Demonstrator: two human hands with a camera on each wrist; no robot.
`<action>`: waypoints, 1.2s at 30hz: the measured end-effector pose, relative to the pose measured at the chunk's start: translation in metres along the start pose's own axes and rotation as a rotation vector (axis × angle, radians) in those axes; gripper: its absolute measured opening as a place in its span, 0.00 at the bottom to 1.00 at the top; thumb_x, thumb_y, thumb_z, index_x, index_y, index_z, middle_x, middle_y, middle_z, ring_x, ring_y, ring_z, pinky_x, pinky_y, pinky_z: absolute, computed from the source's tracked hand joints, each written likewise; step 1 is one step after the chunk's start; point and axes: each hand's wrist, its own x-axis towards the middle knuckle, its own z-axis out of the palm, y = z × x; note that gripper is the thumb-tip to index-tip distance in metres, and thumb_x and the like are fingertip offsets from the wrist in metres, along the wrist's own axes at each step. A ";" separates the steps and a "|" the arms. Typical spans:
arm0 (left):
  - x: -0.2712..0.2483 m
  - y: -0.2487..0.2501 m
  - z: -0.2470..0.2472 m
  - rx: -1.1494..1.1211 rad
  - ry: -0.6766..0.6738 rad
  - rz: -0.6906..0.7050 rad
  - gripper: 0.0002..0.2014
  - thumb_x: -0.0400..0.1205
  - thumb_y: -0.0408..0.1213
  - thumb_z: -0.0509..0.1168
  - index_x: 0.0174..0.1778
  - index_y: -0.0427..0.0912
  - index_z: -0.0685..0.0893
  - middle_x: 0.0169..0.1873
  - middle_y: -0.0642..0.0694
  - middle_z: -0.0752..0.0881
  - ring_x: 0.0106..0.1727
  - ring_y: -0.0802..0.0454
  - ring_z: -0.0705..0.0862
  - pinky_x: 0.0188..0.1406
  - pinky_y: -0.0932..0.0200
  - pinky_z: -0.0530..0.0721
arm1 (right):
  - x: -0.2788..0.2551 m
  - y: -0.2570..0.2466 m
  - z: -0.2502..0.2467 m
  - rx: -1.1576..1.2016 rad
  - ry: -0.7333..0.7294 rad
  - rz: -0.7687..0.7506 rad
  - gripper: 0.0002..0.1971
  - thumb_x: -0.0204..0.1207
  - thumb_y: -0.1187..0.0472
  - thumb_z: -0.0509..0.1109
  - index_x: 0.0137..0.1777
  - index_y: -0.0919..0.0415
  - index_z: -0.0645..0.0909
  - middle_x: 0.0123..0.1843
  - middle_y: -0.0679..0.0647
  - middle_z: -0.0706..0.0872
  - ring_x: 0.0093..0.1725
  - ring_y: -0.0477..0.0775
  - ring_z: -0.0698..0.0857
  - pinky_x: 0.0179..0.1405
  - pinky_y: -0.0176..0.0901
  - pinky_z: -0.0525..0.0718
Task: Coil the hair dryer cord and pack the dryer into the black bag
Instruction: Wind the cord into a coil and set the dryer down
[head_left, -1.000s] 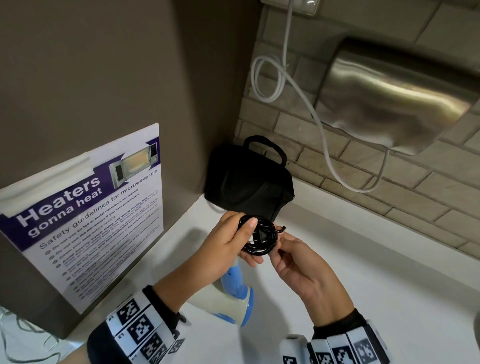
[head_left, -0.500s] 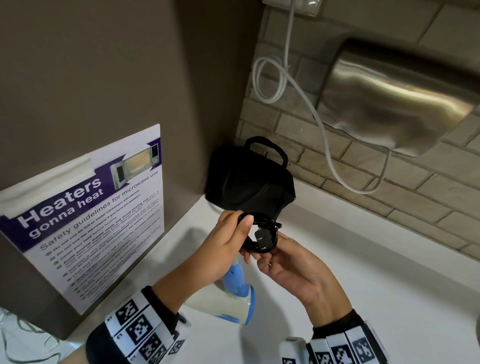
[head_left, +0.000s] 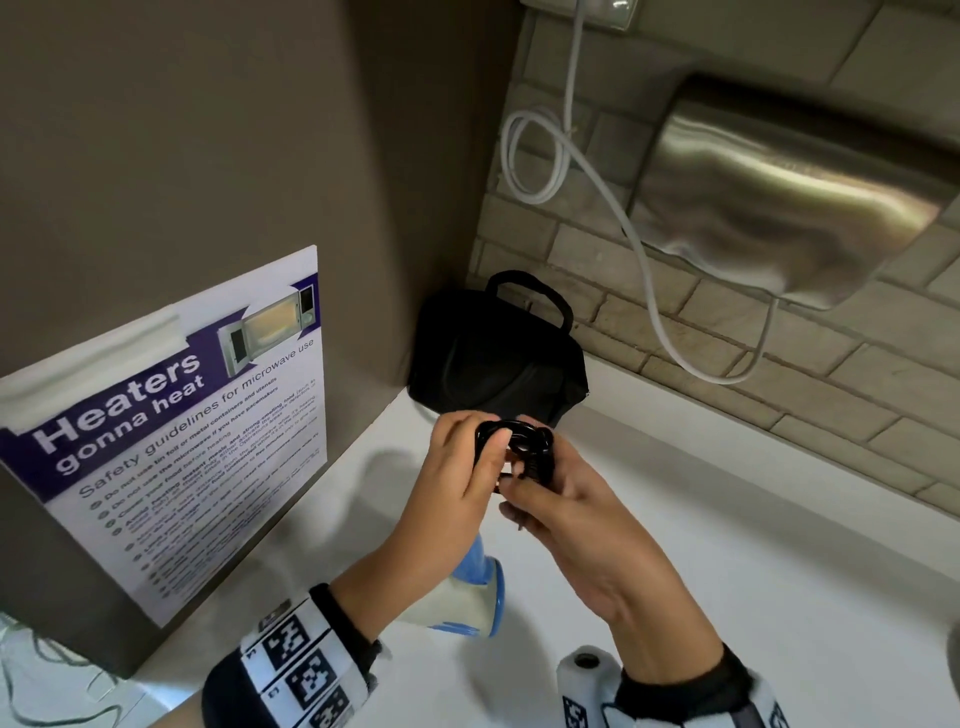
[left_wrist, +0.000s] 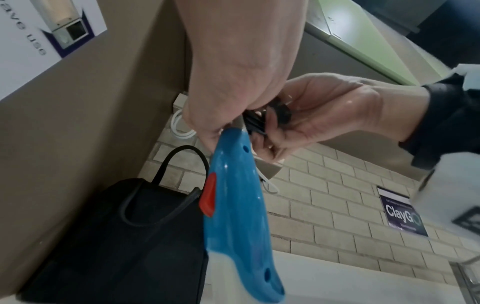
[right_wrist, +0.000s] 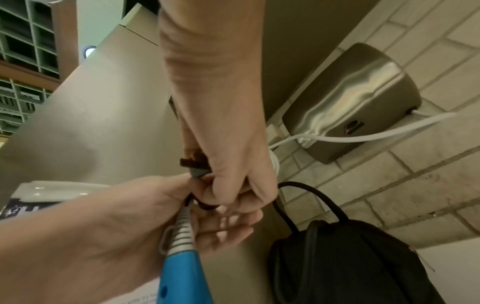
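White counter under a brick wall is where I work: my left hand curls round the coiled black cord, thumb on top, and my right hand pinches the same coil from the other side. From the coil the blue-and-white dryer hangs down below my left hand, and the black bag stands just behind the coil, in the corner.

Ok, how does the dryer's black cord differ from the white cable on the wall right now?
The black cord is wound into a tight coil gripped by the left hand and right hand; the white cable hangs untouched in one loose loop and a long sag. The black one leads to the hair dryer, the white to the steel hand dryer.
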 end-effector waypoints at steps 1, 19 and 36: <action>0.000 0.001 -0.001 -0.042 -0.021 -0.019 0.10 0.86 0.39 0.57 0.58 0.42 0.80 0.55 0.47 0.82 0.55 0.65 0.83 0.55 0.73 0.79 | 0.001 0.001 -0.001 -0.047 0.012 -0.010 0.28 0.79 0.71 0.65 0.73 0.43 0.68 0.60 0.47 0.85 0.59 0.48 0.85 0.52 0.37 0.81; 0.013 0.011 -0.004 -0.413 0.069 -0.364 0.20 0.65 0.43 0.81 0.47 0.36 0.86 0.43 0.33 0.91 0.46 0.38 0.91 0.48 0.47 0.90 | -0.010 0.002 0.011 -0.273 0.244 -0.064 0.10 0.79 0.57 0.67 0.43 0.62 0.85 0.34 0.53 0.89 0.30 0.47 0.88 0.37 0.42 0.89; 0.020 0.009 -0.010 -0.570 0.145 -0.440 0.16 0.72 0.32 0.76 0.48 0.25 0.82 0.39 0.37 0.92 0.41 0.48 0.92 0.39 0.65 0.86 | -0.031 0.024 0.027 -0.014 0.155 0.048 0.23 0.82 0.49 0.57 0.42 0.66 0.86 0.30 0.52 0.86 0.32 0.49 0.86 0.34 0.37 0.84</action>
